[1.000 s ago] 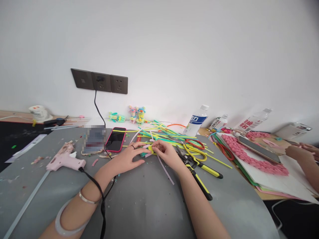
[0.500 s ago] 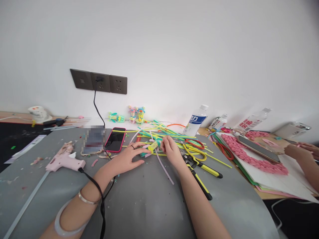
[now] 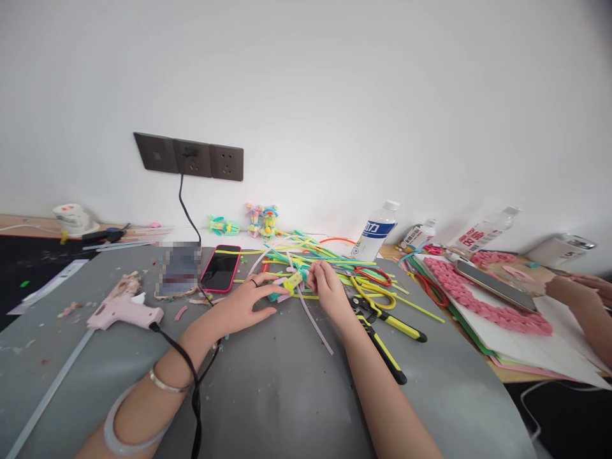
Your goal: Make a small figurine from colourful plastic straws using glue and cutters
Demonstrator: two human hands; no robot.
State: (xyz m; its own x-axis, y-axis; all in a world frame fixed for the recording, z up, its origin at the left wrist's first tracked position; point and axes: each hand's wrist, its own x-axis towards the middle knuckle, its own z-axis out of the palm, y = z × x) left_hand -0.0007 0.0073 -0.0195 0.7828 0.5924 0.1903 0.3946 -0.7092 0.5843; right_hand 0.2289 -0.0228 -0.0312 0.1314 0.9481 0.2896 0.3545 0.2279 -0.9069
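Between my hands on the grey mat is a small pipe-cleaner figure (image 3: 292, 282) in yellow, teal and lilac. My left hand (image 3: 248, 305) holds its left side between the fingers, thumb bent in below. My right hand (image 3: 327, 290) is closed with bent fingertips at the figure's teal right end; what exactly it pinches there is hidden. A loose lilac pipe cleaner (image 3: 315, 325) runs from beneath the figure towards me. Behind lies a pile of yellow, green and teal pipe cleaners (image 3: 315, 245).
Right of my hand lie yellow-black pliers (image 3: 389, 354) and scissors (image 3: 377, 296), with a water bottle (image 3: 375, 233) behind. At left are a pink glue gun (image 3: 127, 309) with its cord and a phone (image 3: 221, 268). Another person's hands (image 3: 574, 290) are at far right.
Both my hands and the figure stay almost where they were. At far right, the other person's hands have shifted slightly.
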